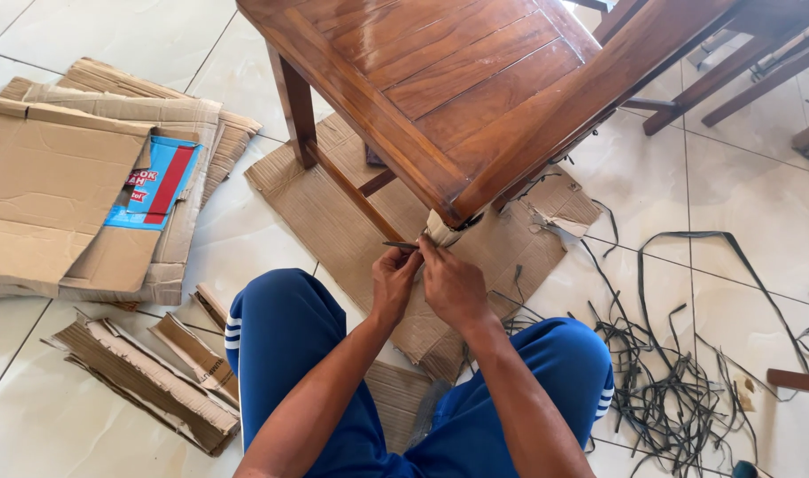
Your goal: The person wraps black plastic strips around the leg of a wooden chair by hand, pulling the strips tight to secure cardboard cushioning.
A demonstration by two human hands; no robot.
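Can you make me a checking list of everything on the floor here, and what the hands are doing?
Surface: pale tiled floor, flat cardboard sheet under the table.
Job's things: wooden table; pale wrapping on its near leg.
Clutter: folded cardboard boxes, torn cardboard strips.
Grippers: left hand and right hand pinch at the wrapping; a thin dark piece sticks out by the left fingers.
Cables: tangled dark straps.
Surroundings: more wooden furniture.

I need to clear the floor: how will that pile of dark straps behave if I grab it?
The straps probably flop and tangle: they lie in loose, crossing loops on the tiles. Likely light, being thin bands. Long ends may trail.
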